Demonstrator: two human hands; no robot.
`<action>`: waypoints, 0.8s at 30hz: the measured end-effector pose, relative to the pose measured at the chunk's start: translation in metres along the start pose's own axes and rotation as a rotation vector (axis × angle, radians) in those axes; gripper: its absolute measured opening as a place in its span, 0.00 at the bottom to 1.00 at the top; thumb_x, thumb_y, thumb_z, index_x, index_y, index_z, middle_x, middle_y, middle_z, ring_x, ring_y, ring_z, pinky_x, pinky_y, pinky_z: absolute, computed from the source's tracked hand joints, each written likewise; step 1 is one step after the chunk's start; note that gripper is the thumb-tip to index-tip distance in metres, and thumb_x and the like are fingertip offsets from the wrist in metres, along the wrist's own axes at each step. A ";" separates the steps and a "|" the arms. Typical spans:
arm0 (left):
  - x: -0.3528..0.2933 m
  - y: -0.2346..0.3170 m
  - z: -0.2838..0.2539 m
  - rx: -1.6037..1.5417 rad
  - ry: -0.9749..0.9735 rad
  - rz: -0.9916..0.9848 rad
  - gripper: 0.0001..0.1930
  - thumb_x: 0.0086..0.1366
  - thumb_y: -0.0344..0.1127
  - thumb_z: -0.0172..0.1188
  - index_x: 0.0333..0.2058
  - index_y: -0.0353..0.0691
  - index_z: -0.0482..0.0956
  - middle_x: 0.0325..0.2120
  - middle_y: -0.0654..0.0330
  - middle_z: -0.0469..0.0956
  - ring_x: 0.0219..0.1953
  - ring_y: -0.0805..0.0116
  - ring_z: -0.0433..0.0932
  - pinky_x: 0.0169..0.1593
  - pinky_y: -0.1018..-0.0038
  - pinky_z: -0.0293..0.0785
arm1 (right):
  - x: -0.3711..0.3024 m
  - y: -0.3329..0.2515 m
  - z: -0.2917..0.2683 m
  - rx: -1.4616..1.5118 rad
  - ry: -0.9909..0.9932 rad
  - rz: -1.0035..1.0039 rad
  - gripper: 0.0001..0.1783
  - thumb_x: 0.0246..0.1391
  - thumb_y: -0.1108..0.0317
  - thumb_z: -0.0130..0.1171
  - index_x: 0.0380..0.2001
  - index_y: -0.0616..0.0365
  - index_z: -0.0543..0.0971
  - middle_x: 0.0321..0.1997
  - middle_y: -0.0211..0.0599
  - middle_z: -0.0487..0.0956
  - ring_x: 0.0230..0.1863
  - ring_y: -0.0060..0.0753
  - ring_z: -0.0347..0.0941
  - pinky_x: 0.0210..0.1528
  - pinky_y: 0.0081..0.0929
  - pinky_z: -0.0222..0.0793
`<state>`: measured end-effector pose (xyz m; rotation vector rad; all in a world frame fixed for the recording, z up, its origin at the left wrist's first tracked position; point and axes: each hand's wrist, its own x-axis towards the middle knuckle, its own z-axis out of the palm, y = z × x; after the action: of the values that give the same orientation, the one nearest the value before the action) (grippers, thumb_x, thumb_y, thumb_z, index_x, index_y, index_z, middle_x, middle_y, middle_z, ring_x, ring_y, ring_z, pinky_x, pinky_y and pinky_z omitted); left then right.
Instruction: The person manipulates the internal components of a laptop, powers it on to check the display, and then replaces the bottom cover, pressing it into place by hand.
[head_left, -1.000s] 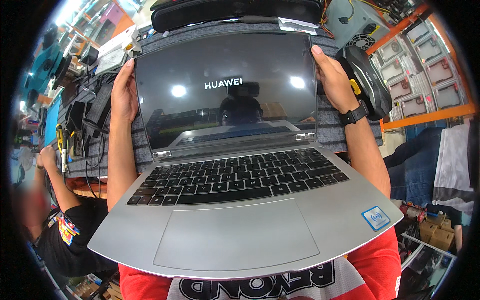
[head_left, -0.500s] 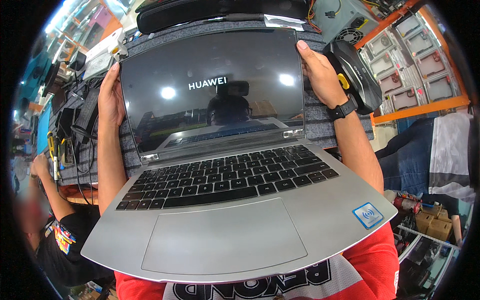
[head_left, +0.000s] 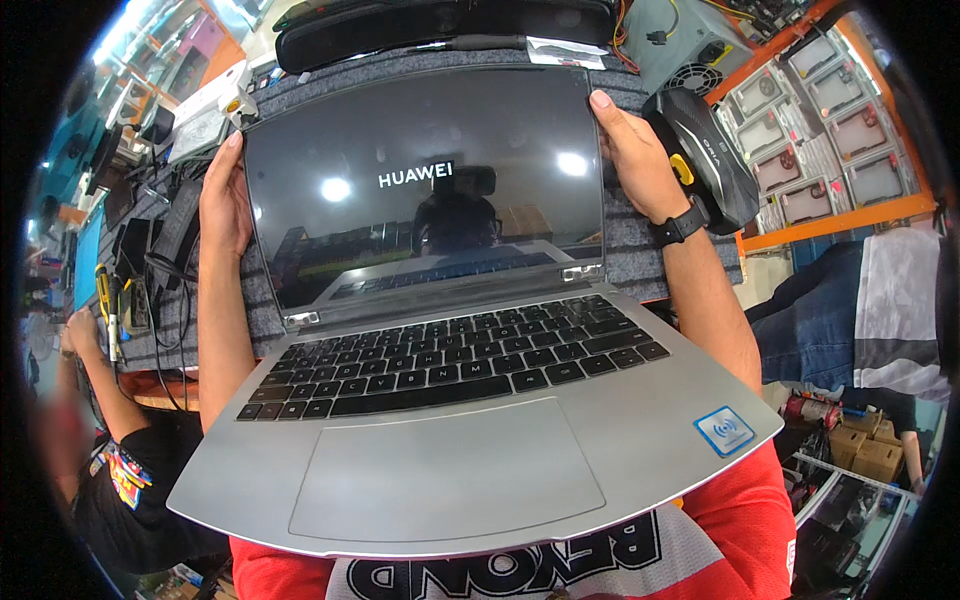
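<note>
A silver laptop [head_left: 455, 480] with black keys lies opened out in front of me, its front edge close to my body. Its dark screen [head_left: 430, 220] shows a white logo and reflects lights and a figure. My left hand [head_left: 226, 200] grips the screen's left edge, thumb at the upper corner and fingers hidden behind it. My right hand [head_left: 640, 155] holds the right edge near the top, thumb on the rim, its other fingers out of sight behind the lid. A dark watch [head_left: 682, 222] is on my right wrist.
A black carbon-patterned case [head_left: 705, 160] stands right of my right hand. Farther back are a long black object [head_left: 445, 38] and a metal power supply unit [head_left: 685, 50]. Cables and a yellow-black screwdriver [head_left: 104, 295] lie left, near another person's arm [head_left: 105, 375]. Boxed phone cases [head_left: 825, 125] fill an orange-framed display.
The screen's top edge sits slightly lower in view and the laptop's front edge slightly higher. Both hands keep their hold on the screen's sides. The logo stays lit.
</note>
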<state>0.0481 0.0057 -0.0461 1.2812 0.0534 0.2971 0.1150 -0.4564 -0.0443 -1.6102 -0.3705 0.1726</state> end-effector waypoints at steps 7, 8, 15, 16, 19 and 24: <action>-0.007 0.005 0.011 0.049 -0.013 0.001 0.17 0.75 0.40 0.51 0.51 0.32 0.76 0.48 0.56 0.79 0.51 0.70 0.76 0.58 0.73 0.70 | -0.005 -0.014 0.005 -0.064 0.007 0.027 0.31 0.69 0.42 0.45 0.24 0.58 0.75 0.21 0.24 0.68 0.23 0.18 0.61 0.28 0.20 0.58; -0.007 0.005 0.008 0.040 -0.012 -0.003 0.17 0.75 0.40 0.51 0.51 0.32 0.76 0.48 0.56 0.79 0.51 0.70 0.76 0.58 0.73 0.70 | -0.006 -0.018 0.006 -0.081 0.004 0.032 0.31 0.69 0.42 0.45 0.25 0.58 0.76 0.21 0.24 0.69 0.23 0.18 0.61 0.28 0.19 0.58; 0.000 -0.004 -0.007 0.054 0.054 0.012 0.18 0.73 0.41 0.53 0.52 0.33 0.77 0.49 0.57 0.79 0.52 0.70 0.76 0.60 0.72 0.68 | -0.004 -0.007 0.004 -0.042 -0.015 0.000 0.31 0.69 0.40 0.45 0.25 0.58 0.76 0.21 0.24 0.69 0.24 0.17 0.62 0.28 0.19 0.59; 0.001 -0.004 -0.005 0.077 0.081 0.003 0.18 0.73 0.41 0.53 0.53 0.33 0.76 0.50 0.57 0.79 0.53 0.69 0.75 0.60 0.71 0.67 | -0.006 -0.012 0.002 -0.073 -0.007 0.010 0.31 0.68 0.40 0.46 0.25 0.57 0.76 0.21 0.24 0.69 0.24 0.17 0.63 0.28 0.19 0.59; 0.003 -0.005 -0.011 0.064 0.067 -0.035 0.19 0.73 0.40 0.53 0.55 0.33 0.75 0.52 0.57 0.78 0.55 0.68 0.74 0.62 0.70 0.65 | -0.006 -0.010 0.000 -0.163 0.007 0.021 0.32 0.67 0.39 0.46 0.22 0.57 0.75 0.20 0.24 0.70 0.23 0.18 0.65 0.27 0.20 0.61; 0.018 -0.017 -0.044 0.026 0.041 -0.040 0.21 0.74 0.41 0.52 0.58 0.33 0.73 0.56 0.58 0.74 0.61 0.67 0.70 0.65 0.70 0.61 | -0.005 -0.014 -0.003 -0.101 -0.052 0.003 0.32 0.69 0.40 0.45 0.26 0.58 0.76 0.21 0.25 0.69 0.23 0.18 0.65 0.27 0.18 0.62</action>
<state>0.0593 0.0473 -0.0726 1.2983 0.1174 0.2893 0.1092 -0.4610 -0.0311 -1.7084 -0.4226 0.2010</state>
